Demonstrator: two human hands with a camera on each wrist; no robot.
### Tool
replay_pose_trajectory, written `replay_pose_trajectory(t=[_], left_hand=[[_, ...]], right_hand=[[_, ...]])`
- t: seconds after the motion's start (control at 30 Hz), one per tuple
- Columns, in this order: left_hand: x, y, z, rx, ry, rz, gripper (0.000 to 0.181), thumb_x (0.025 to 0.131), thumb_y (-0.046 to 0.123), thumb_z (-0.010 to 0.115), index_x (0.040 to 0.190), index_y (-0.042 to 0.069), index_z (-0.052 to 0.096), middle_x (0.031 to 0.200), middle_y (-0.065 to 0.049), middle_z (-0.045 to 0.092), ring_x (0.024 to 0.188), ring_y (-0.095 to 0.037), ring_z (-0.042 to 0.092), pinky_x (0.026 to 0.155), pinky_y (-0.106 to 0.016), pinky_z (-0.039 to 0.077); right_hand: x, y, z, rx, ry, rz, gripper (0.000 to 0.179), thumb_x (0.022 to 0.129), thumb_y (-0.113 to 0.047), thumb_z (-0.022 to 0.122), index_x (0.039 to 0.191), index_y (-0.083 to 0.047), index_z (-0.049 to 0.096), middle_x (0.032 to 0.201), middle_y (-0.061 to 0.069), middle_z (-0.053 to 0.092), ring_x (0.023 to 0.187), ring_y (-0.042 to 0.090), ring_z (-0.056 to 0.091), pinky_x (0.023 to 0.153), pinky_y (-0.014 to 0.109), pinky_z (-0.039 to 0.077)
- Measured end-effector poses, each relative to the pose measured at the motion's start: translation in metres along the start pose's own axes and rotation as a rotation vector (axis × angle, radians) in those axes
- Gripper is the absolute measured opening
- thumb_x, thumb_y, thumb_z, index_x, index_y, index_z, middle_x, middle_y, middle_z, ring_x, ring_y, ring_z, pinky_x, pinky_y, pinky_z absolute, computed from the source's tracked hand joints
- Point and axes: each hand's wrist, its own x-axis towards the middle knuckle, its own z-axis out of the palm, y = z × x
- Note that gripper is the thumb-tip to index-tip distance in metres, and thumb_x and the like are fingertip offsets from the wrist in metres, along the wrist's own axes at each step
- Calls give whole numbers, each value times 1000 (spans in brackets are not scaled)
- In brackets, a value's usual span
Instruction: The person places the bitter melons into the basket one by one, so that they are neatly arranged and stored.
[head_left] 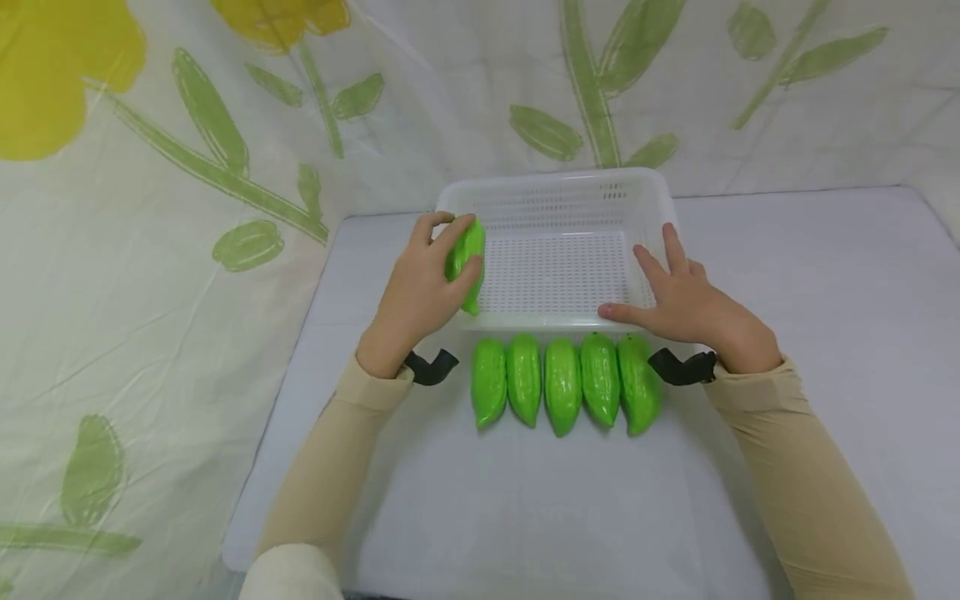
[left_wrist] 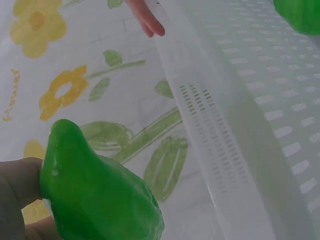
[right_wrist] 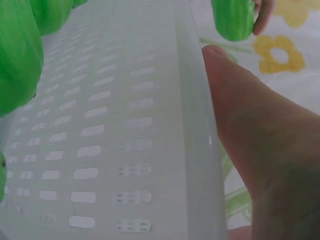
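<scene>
The left hand (head_left: 420,287) pinches one green fruit (head_left: 467,250) at the left end of the white basket (head_left: 540,322), long axis running near to far, the right hand (head_left: 678,304) spread at the basket's right end

Vivid green among white, yellow and beige.
The fruit (left_wrist: 100,190) in the left hand (head_left: 423,279) is glossy bright green, and so are the five pods (head_left: 562,385) lined up on the near side of both hands. Between the hands, the basket (head_left: 540,321) is translucent white, its floor patterned with rows of slots. The surface (head_left: 540,508) below is plain bluish white. Beyond the hands, the white cloth (head_left: 450,100) carries yellow flowers (head_left: 60,83) with muted green leaves (head_left: 212,108) and stems (head_left: 202,171). Plain beige sleeves (head_left: 322,467) meet black mounts (head_left: 431,367) at the wrists.
</scene>
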Motion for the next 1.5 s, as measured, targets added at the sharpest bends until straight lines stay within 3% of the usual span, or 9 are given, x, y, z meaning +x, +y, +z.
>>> replay_pose_trajectory(t=[0.23, 0.37, 0.57, 0.83, 1.2, 1.33, 1.5], left_hand=[[26, 0, 5, 26, -52, -6, 50, 98, 31, 52, 145, 15, 47, 142, -16, 40, 84, -23, 53, 68, -36, 47], [39, -1, 5, 30, -96, -44, 51, 99, 33, 50, 146, 16, 45, 142, -15, 38, 80, -22, 53, 66, -35, 47], [60, -6, 7, 43, -184, -119, 54, 98, 36, 47, 149, 18, 42, 143, -13, 36, 89, -22, 54, 73, -36, 49], [84, -17, 20, 93, -295, -194, 57, 99, 38, 43, 152, 19, 36, 145, -14, 33, 91, -22, 55, 75, -35, 50], [104, -36, 41, 237, -412, -203, 60, 99, 41, 42, 154, 19, 31, 145, -18, 32, 85, -26, 55, 75, -39, 50], [105, -41, 52, 287, -461, -183, 62, 99, 41, 42, 154, 16, 30, 141, -20, 34, 78, -24, 53, 68, -38, 49], [103, -44, 60, 346, -491, -150, 62, 99, 39, 44, 153, 12, 32, 139, -22, 35, 79, -24, 51, 69, -39, 48]], right_hand=[[2, 0, 1, -7, -6, 10, 115, 81, -81, 46, 158, -11, -1, 152, 10, -40, 135, 66, 7, 94, 80, 24], [3, 0, 2, -9, -7, 10, 115, 81, -81, 46, 158, -10, -1, 152, 10, -40, 135, 67, 7, 94, 79, 24], [3, 1, 2, -12, 1, 10, 115, 81, -81, 47, 158, -10, 0, 152, 10, -40, 134, 66, 8, 95, 79, 25], [2, 1, 1, -3, 3, 11, 115, 80, -81, 47, 158, -11, 1, 152, 8, -41, 135, 65, 8, 95, 79, 25], [2, 2, 2, 3, 10, 11, 115, 80, -82, 47, 158, -11, 2, 152, 7, -41, 135, 65, 9, 94, 78, 27], [2, 1, 2, 7, 8, 14, 115, 79, -82, 47, 158, -11, 2, 152, 6, -41, 136, 64, 8, 95, 78, 26], [1, 1, 1, 3, 0, 19, 115, 79, -83, 46, 158, -12, 2, 151, 6, -42, 136, 64, 7, 95, 78, 26]])
